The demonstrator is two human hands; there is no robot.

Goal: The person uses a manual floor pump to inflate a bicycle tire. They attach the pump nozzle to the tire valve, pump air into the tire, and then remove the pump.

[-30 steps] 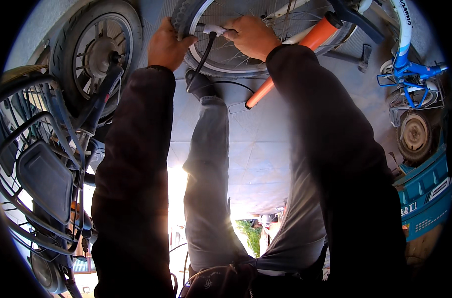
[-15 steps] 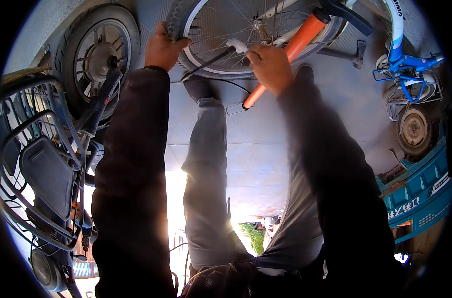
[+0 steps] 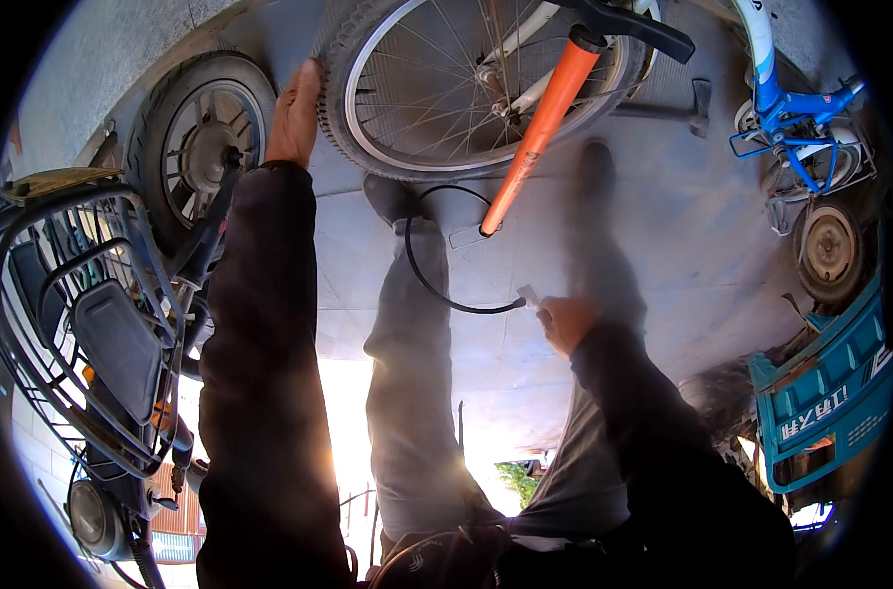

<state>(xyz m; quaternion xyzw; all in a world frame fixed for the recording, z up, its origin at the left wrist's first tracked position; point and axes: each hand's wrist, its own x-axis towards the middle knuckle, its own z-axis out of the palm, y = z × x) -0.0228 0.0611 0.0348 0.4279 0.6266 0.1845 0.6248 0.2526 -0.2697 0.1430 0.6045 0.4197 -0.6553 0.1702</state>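
Observation:
My right hand (image 3: 564,324) is closed on a pale pump head (image 3: 529,294), held low over the floor near my right leg. From it a black hose (image 3: 429,280) loops back to an orange floor pump (image 3: 543,133). The pump stands tilted in view with its black handle (image 3: 653,34) at the top. Beside the outer edge of a bicycle wheel's knobby tyre (image 3: 341,118), my left hand (image 3: 294,116) has its fingers stretched out. Whether those fingers touch the rubber I cannot tell. Spokes and a silver rim show inside the tyre.
At left stand a scooter wheel (image 3: 206,147) and a black metal rack (image 3: 49,324). A hammer-like tool (image 3: 700,108) lies on the floor beyond the pump. To the right are a blue bicycle frame (image 3: 800,113), a small rusty wheel (image 3: 827,245) and a teal crate-like panel (image 3: 819,393).
My right hand has drawn the pump head away from the wheel, toward me. My left hand has gone from gripping the tyre to lying straight-fingered beside it.

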